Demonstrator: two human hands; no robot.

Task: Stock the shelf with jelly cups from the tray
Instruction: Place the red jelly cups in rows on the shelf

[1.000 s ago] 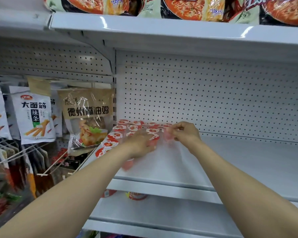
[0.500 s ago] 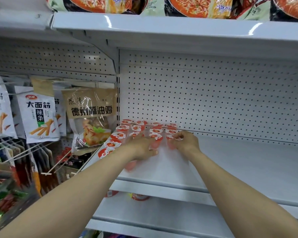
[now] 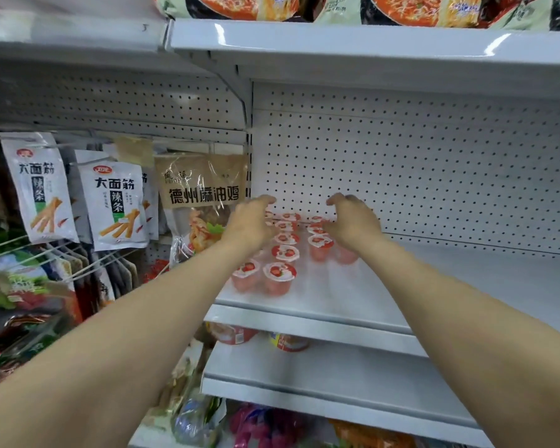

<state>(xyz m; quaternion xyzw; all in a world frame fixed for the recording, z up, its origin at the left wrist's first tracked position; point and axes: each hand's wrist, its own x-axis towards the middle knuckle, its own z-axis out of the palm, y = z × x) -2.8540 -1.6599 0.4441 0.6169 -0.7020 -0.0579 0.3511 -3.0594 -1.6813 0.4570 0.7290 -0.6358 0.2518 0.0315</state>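
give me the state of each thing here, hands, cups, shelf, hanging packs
left hand: raised above the cups, fingers loosely curled, holding nothing
right hand: raised, fingers loosely curled, holding nothing
jelly cups: upright, sealed, in rows
shelf: bare right of the cups
snack packs: hanging on hooks

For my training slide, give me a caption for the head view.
Both hands, left hand and right hand, hover empty over jelly cups on the white shelf.
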